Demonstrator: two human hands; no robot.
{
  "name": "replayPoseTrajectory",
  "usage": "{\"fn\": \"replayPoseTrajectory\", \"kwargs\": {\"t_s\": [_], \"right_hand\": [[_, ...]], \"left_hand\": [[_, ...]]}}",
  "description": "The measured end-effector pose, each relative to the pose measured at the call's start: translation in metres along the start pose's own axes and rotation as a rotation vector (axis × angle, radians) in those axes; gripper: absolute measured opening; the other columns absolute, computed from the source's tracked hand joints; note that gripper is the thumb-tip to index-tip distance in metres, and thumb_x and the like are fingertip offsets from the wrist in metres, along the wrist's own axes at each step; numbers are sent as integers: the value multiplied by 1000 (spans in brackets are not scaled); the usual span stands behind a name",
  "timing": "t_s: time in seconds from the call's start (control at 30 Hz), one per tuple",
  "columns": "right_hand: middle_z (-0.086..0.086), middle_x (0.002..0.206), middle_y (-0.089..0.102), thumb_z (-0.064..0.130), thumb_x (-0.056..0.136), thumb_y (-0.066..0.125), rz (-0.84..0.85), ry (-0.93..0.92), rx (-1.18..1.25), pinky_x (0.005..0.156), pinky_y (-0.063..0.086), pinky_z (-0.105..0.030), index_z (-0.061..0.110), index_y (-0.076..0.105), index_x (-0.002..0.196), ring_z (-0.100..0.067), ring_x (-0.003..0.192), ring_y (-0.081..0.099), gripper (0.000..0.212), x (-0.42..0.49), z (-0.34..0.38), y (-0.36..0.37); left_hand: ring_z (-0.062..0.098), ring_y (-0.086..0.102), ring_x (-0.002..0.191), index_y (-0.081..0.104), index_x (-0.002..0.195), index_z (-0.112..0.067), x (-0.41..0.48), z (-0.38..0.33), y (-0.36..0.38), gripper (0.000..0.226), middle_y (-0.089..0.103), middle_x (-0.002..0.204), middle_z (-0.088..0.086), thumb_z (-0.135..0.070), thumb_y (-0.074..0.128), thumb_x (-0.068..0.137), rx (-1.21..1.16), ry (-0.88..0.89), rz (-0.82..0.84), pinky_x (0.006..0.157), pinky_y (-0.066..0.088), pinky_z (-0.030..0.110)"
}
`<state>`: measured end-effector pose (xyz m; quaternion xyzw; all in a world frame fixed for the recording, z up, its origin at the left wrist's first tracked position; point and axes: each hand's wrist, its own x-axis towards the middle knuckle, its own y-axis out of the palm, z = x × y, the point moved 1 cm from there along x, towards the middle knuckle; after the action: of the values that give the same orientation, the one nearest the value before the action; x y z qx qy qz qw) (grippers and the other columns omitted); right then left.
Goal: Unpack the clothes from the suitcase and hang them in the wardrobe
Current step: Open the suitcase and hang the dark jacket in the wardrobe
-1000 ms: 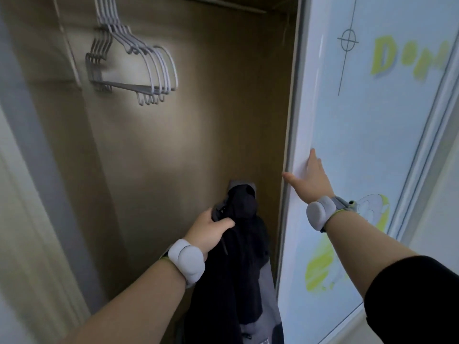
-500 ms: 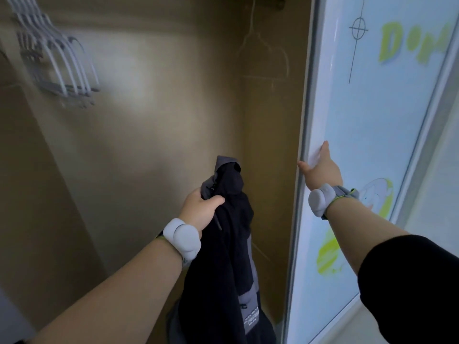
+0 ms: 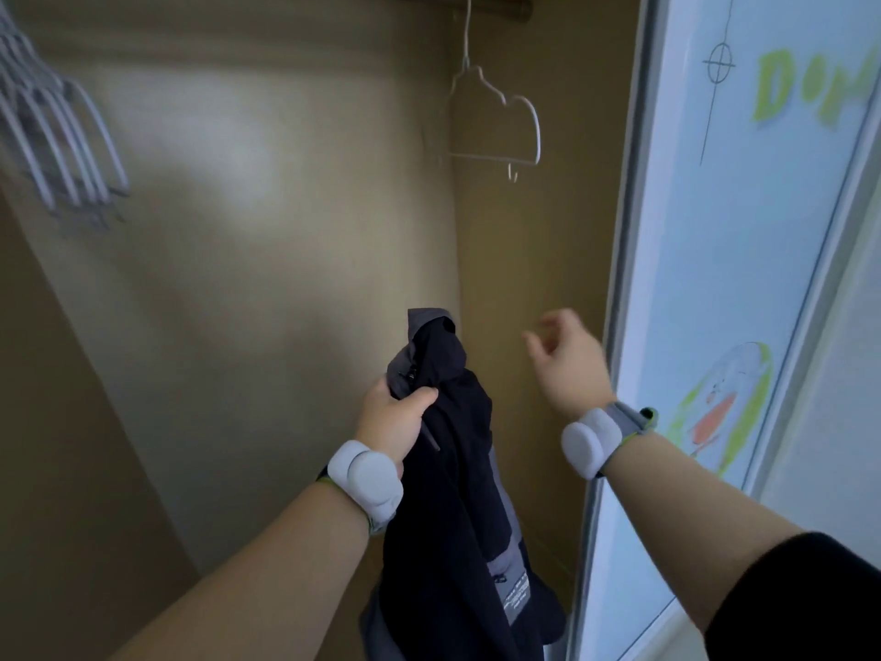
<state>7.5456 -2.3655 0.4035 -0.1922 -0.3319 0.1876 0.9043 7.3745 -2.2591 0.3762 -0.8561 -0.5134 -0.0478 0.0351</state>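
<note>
Jacket point(image 3: 453, 450) clenched in left grip point(image 3: 391, 417); right grip point(image 3: 567, 360) loosely open, empty, below hanger point(image 3: 496, 126)

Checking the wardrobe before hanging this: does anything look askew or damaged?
Nothing stands out. A single hanger hangs on the rail, the left hand grips the dark jacket, right hand free.

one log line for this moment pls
left hand: grips dark jacket | right hand: free, open | single hanger: empty on rail
</note>
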Motion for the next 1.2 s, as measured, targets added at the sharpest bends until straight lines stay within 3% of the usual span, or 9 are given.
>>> {"fn": "replayPoseTrajectory", "kwargs": {"t_s": [0.1,0.2,0.33,0.43,0.57,0.7,0.9,1.1,1.2], "right_hand": [[5,82,64,53,89,53,438,75,253,71,45,-23,20,60,98,-11,73,63,35,-35,40,16],[3,87,68,50,85,60,586,72,385,79,52,-30,22,61,88,-13,82,66,28,-52,66,31],[-18,93,70,26,89,58,472,167,429,89,50,-53,-5,63,94,-33,89,67,31,-55,79,38],[-19,99,71,16,92,56,397,324,634,93,50,-50,4,69,94,-38,97,66,18,-57,75,32],[-21,107,69,18,95,54,291,511,874,90,51,-45,4,66,109,-37,96,66,23,-55,70,16],[-21,113,66,19,95,53,256,566,943,90,51,-44,1,60,119,-38,104,64,31,-56,75,10],[-20,116,66,22,92,56,210,523,980,91,51,-44,1,59,123,-36,105,63,37,-61,102,10],[-20,111,66,17,94,51,178,446,973,95,48,-45,1,59,118,-35,102,63,30,-48,113,-1],[-22,114,64,16,94,51,168,418,944,97,46,-48,-1,58,120,-37,105,61,32,-36,110,-7]], "left_hand": [[26,67,89,62,94,-21,-6,3,-2,16,71,95,8,-14,68,80,-33,16,25,85,54,43],[24,70,88,65,102,-21,-14,3,-8,31,73,93,5,-17,70,72,-36,71,147,85,55,47],[23,69,93,65,101,-21,-18,0,-29,39,73,98,4,-25,78,65,11,115,279,89,53,46],[21,68,95,66,99,-21,-15,-1,-50,23,73,100,3,-17,75,79,-17,97,295,91,52,41],[24,69,89,67,93,-23,2,-5,-94,9,73,94,5,-22,70,84,-79,25,118,79,53,33],[24,63,83,60,99,-12,17,-17,-116,17,64,83,-1,-22,63,85,270,154,-84,61,43,25],[20,56,85,46,109,-21,19,-25,-125,55,57,94,-7,-51,72,71,743,261,45,69,44,30],[33,59,89,57,100,-13,44,-39,-141,30,60,98,7,-33,58,77,1096,274,-35,70,48,33],[33,62,85,61,90,-13,58,-46,-136,18,65,96,13,-29,53,85,1090,183,-44,67,44,30]]}}
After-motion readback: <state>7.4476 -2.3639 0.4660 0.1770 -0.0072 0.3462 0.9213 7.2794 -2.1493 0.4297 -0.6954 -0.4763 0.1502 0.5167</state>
